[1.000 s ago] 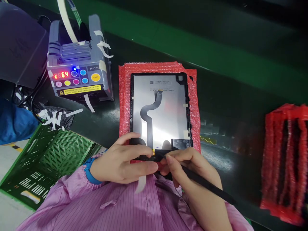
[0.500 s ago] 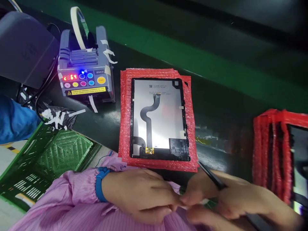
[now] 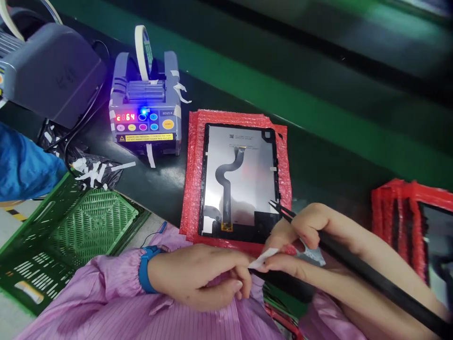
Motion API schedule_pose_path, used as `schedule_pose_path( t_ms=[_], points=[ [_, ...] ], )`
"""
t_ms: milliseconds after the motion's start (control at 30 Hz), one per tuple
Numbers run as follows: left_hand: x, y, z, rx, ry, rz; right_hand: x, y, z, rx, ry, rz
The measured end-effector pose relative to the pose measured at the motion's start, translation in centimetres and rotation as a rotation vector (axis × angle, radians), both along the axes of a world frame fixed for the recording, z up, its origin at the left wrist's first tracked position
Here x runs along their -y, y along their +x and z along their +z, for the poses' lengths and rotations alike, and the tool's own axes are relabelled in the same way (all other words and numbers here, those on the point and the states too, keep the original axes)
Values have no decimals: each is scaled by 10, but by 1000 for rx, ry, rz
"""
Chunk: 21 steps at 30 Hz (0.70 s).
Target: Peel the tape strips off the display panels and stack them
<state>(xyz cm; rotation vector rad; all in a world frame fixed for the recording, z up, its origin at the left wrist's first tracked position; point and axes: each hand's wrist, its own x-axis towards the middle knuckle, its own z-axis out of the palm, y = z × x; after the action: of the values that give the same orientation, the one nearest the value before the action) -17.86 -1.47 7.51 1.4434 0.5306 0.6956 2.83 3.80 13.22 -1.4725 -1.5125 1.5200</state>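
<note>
My right hand (image 3: pixel 311 236) is closed on black tweezers (image 3: pixel 357 264), their tips pointing up and left over the panel's lower right edge. A short white tape strip (image 3: pixel 262 259) is also pinched between its fingers. My left hand (image 3: pixel 198 276), with a blue wristband (image 3: pixel 147 270), is closed with curled fingers beside the strip's left end; I see nothing held in it. Beyond both hands lies a display panel (image 3: pixel 247 189) with a grey back and black frame, a dark ribbon cable (image 3: pixel 227 198) curving down it. Red bubble wrap (image 3: pixel 194 189) lies beneath the panel.
A tape dispenser (image 3: pixel 145 104) with a lit display stands at the back left, a white strip (image 3: pixel 151 156) hanging from its front. A second grey machine (image 3: pixel 60 71) is further left. A green crate (image 3: pixel 88 222) sits lower left. More wrapped panels (image 3: pixel 403 226) are at right.
My hands have drawn slightly apart, showing the white strip between my right fingers. The tweezers have moved up and left over the panel. The whole view has shifted a little.
</note>
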Motion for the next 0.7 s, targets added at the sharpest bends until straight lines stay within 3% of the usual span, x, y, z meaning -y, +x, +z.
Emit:
schedule_pose_path(
  t_ms=[133,233,367,533,700],
  points=[
    [-4,-3,-5,282,-225,-141,-24,-1,0,-119,-27,-33],
    [-7,-8,-3,288,-209,-136,-49,-10,-8,-162,-14,-14],
    [-15,-19,7,128,-19,63,-72,-31,-26,-150,-26,115],
    [-33,-33,13,-276,395,414,-81,-44,-41,-142,-27,127],
    [-46,-38,0,-682,792,429,-85,-40,-52,-139,14,161]
  ],
)
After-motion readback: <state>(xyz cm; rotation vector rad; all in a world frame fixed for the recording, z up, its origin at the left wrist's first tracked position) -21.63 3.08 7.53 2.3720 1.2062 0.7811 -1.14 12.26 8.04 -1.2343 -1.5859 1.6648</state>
